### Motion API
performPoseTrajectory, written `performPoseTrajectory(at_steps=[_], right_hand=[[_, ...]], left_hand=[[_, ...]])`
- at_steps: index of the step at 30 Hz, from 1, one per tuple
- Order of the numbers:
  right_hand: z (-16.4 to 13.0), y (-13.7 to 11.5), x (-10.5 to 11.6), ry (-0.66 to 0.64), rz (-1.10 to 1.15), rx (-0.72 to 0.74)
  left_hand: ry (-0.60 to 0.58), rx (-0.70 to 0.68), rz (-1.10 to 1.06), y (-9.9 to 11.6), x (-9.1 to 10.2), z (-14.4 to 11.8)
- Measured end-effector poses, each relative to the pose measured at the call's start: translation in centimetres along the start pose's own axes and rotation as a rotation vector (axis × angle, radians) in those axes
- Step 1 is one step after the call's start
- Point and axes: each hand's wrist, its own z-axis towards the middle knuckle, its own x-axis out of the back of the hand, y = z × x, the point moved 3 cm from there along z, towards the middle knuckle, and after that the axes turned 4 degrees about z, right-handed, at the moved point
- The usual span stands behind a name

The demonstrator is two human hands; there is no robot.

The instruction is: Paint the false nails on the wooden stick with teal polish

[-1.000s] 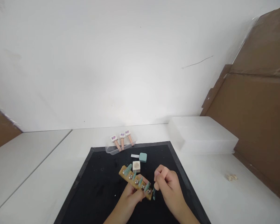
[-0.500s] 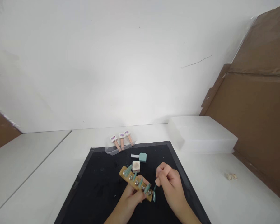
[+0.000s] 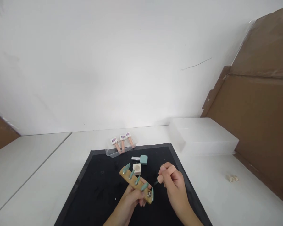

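Observation:
My left hand (image 3: pixel 132 201) grips a wooden bar (image 3: pixel 135 183) that carries several teal false nails on metal studs, tilted down to the right over the black mat (image 3: pixel 96 191). My right hand (image 3: pixel 173 180) pinches a small pink-handled brush (image 3: pixel 163 175) whose dark tip points left at the bar's lower right end, close to the last teal nail (image 3: pixel 152 194). Behind the bar on the mat lie a small cream square block (image 3: pixel 137 169) and a teal polish bottle (image 3: pixel 143 159) lying on its side with a silver neck.
A clear tray (image 3: pixel 119 149) with three pink-handled tools stands at the mat's far edge. A white lidded box (image 3: pixel 202 136) sits at the right on the white table (image 3: pixel 238 201). Small pale pieces (image 3: pixel 233 178) lie further right. Brown cardboard (image 3: pixel 261 110) leans at the right.
My right hand rose and moved back from the bar, bringing the brush tip up. My left hand tilted and lifted the bar slightly; the loose teal nail now sits at the bar's end.

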Motion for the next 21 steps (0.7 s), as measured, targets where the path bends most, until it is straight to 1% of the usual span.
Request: performPoseTrajectory(at_steps=[3, 6, 9, 13, 18, 21], right_hand=[[0.0, 0.0, -0.2, -0.008, 0.150, -0.089], [0.0, -0.3, -0.7, -0.074, 0.324, -0.230], [-0.1, -0.6, -1.1, -0.147, 0.421, -0.302], [-0.3, -0.5, -1.3, -0.190, 0.437, -0.332], [-0.3, -0.4, -1.3, -0.215, 0.384, -0.332], [-0.2, -0.5, -1.3, -0.210, 0.354, -0.324]], left_hand=[[-0.001, 0.044, -0.115, 0.3, -0.2, -0.4], [0.001, 0.078, -0.198, 0.8, -0.6, -0.9], [-0.026, 0.085, -0.224, 1.0, -0.9, -1.2], [-0.051, 0.069, -0.238, 1.1, -1.0, -1.1], [-0.021, 0.072, -0.205, 1.3, -1.1, -1.1], [-0.024, 0.080, -0.185, 1.4, -1.3, -1.2]])
